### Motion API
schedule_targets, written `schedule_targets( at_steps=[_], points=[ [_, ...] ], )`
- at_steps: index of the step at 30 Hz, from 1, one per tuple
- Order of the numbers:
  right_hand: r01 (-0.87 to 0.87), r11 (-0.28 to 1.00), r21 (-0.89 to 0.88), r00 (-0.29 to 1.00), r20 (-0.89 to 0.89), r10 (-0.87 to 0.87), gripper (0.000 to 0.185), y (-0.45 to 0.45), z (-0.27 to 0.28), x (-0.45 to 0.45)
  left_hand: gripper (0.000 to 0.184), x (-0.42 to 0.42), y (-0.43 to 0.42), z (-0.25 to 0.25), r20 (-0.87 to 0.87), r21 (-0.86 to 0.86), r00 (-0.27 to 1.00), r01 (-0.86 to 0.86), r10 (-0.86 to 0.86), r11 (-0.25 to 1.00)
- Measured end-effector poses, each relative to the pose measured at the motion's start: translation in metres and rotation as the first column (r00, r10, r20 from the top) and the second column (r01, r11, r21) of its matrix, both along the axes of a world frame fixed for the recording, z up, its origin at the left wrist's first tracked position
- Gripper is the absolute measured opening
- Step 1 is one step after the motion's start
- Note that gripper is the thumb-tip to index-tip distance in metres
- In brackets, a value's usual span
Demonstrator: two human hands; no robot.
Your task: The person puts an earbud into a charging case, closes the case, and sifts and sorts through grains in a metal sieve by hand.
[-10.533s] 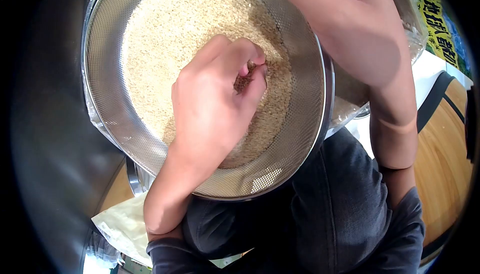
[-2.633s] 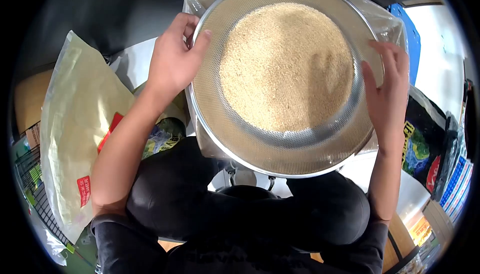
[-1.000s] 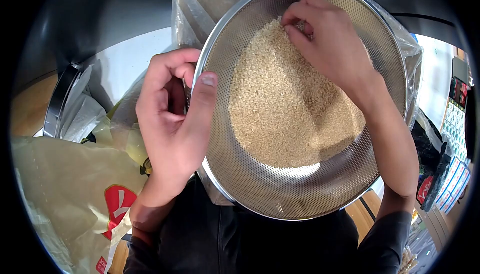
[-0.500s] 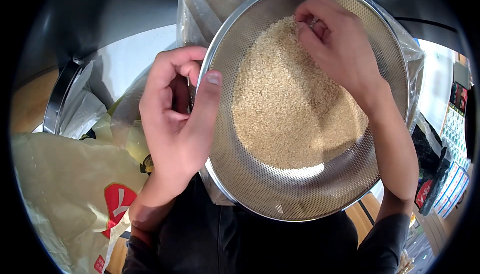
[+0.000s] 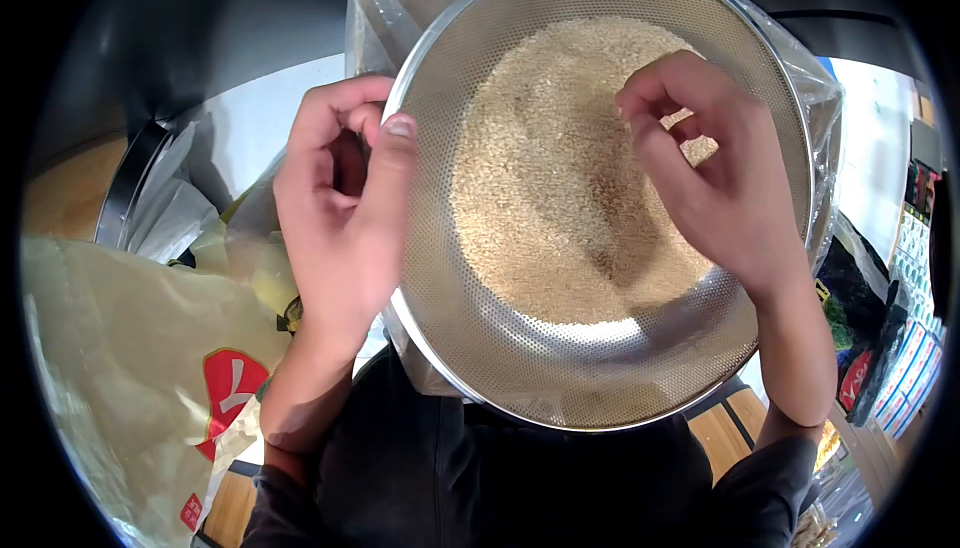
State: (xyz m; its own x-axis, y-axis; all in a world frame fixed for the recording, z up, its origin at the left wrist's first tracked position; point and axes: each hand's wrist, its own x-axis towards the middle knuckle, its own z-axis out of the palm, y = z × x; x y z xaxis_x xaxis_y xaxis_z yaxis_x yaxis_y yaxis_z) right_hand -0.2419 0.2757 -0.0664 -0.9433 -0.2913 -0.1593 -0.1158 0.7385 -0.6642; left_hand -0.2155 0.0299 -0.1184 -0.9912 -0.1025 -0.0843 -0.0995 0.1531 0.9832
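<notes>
A round metal sieve [image 5: 590,383] holds a broad bed of pale brown grain [image 5: 540,188]. My left hand [image 5: 345,198] grips its left rim, the thumb over the edge and the fingers curled beneath. Above the right part of the grain is my right hand [image 5: 700,153], thumb and forefinger pressed together in a pinch; anything between the tips is too small to make out. Clear plastic [image 5: 385,23] shows around and beneath the sieve.
A yellowish sack [image 5: 120,368] with a red logo lies at the lower left. Black packaging [image 5: 850,298] and blue-and-white striped boxes [image 5: 908,373] are at the right. My dark-clothed legs [image 5: 510,478] are below the sieve.
My right hand has moved from the upper part of the grain down and to the right. The grain now spreads more evenly toward the top. My left hand still holds the rim.
</notes>
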Motion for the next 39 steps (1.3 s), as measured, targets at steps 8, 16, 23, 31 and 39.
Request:
schedule_targets(
  at_steps=[8, 16, 23, 31, 39],
  points=[
    [0.347, 0.926, -0.147, 0.915, -0.165, -0.369, 0.012, 0.053, 0.034, 0.068, 0.014, 0.0, 0.001, -0.002, 0.004, -0.023, 0.999, -0.036, 0.036, 0.999],
    [0.635, 0.719, -0.283, 0.639, -0.329, -0.695, 0.015, 0.136, 0.003, 0.15, 0.019, 0.001, 0.0, -0.009, -0.052, -0.126, 0.998, -0.049, 0.043, 0.991],
    [0.666, 0.512, -0.542, 0.45, -0.256, -0.856, 0.018, 0.155, -0.036, 0.161, 0.019, -0.005, -0.013, -0.022, -0.08, -0.131, 0.997, -0.012, 0.002, 0.991],
    [0.641, 0.585, -0.497, 0.49, -0.321, -0.81, 0.018, 0.161, -0.039, 0.162, 0.021, -0.001, -0.009, -0.015, -0.044, -0.186, 0.997, -0.073, 0.066, 0.98],
    [0.088, 0.996, -0.021, 0.932, -0.352, -0.09, 0.016, 0.086, 0.035, 0.123, 0.021, 0.001, -0.002, -0.012, -0.006, -0.053, 0.99, -0.142, 0.142, 0.988]
  ],
)
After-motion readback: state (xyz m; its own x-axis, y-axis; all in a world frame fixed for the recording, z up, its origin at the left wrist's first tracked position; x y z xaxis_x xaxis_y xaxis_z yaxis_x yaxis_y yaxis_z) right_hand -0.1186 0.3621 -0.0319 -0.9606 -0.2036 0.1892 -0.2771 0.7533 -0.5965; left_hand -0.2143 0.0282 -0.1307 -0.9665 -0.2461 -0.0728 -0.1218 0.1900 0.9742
